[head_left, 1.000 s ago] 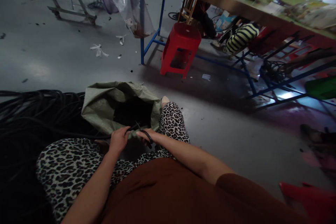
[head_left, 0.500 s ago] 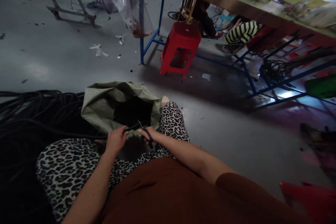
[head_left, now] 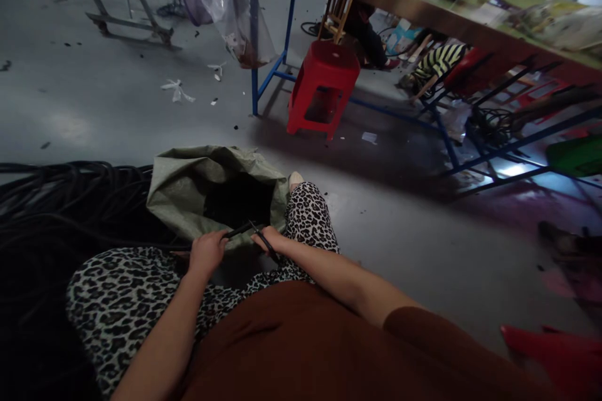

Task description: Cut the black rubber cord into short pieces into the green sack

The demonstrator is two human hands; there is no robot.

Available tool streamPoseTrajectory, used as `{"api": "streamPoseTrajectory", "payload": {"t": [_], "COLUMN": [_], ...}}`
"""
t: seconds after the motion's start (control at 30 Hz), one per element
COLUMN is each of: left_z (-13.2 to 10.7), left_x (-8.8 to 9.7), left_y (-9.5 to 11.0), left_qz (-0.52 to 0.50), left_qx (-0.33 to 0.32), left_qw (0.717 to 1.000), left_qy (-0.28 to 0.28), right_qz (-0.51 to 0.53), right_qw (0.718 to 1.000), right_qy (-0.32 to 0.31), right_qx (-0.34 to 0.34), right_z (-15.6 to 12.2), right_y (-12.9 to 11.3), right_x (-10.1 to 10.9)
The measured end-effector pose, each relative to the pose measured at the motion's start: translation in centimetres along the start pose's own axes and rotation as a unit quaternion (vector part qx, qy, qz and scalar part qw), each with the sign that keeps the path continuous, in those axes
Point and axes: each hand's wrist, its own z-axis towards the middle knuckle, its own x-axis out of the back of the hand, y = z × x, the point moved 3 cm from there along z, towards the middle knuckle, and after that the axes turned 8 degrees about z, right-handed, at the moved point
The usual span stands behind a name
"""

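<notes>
Grasped in curled fingers of the left hand [head_left: 207,255]: long, black, rubbery-looking cord [head_left: 236,230], end near the mouth of the open, grey-green plastic sack [head_left: 176,188]. Gripped in the right hand [head_left: 273,239]: black-handled metal scissors [head_left: 269,249]. Advisable: cord steady, blades square, left fingertips clear.

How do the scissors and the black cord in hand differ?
Grip: scissors in the right hand, black cord in the left hand.
Colour: scissors have greyish blades and black handles; the cord looks black throughout.
Form: scissors are a two-bladed tool, the cord a single strand.
Shared: both are by the sack's near rim.
</notes>
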Motion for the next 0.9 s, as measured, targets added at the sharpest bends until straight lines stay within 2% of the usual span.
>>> {"api": "streamPoseTrajectory", "payload": {"t": [0.13,0.27,0.47,0.6,0.9], "left_z": [0.0,0.1,0.2,0.3,0.3], "left_x": [-0.2,-0.3,-0.1,0.1,0.2], "left_y": [-0.2,-0.5,-0.7,-0.7,-0.8], "left_qz": [0.008,0.002,-0.019,-0.035,-0.044], "left_qx": [0.01,0.024,0.044,0.054,0.055], "left_qw": [1.0,1.0,0.999,0.998,0.997], "left_qy": [-0.011,-0.01,0.011,0.024,0.031], "right_qz": [-0.023,0.022,0.1,0.121,0.099], "right_qw": [1.0,1.0,0.995,0.992,0.993], "right_qy": [-0.001,0.004,0.012,-0.019,-0.055], "right_qx": [0.011,-0.004,-0.016,-0.005,0.039], "right_z": [0.3,0.0,-2.2,-2.8,-1.9], "right_y": [0.1,0.1,-1.1,-1.5,-0.7], "right_x": [0.0,0.0,0.6,0.8,0.2]}}
